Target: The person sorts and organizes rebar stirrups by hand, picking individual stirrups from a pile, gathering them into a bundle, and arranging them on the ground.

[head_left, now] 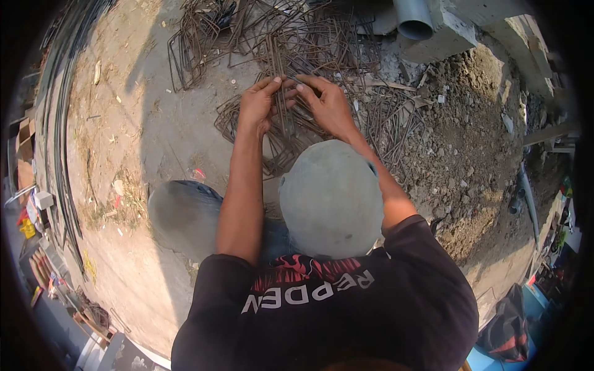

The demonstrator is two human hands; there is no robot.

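My left hand (257,106) is closed, thumb and fingers pinched around several thin, rusty rebar stirrups (285,117) standing in a narrow bundle. My right hand (326,104) comes in from the other side, with its thumb and fingers closed at the same bundle. A dark thin rod end shows by its fingertips; I cannot tell whether it is a separate piece. Below and around both hands lies a tangled pile of bent rebar stirrups (328,46). My two bent knees (331,198) are close under my forearms.
A grey pipe (413,21) and concrete blocks (442,37) stand at the far right. Rubble and loose soil (458,148) cover the right side. Long dark steel bars (52,136) lie along the left over dusty ground. A blue pipe (529,198) lies further right.
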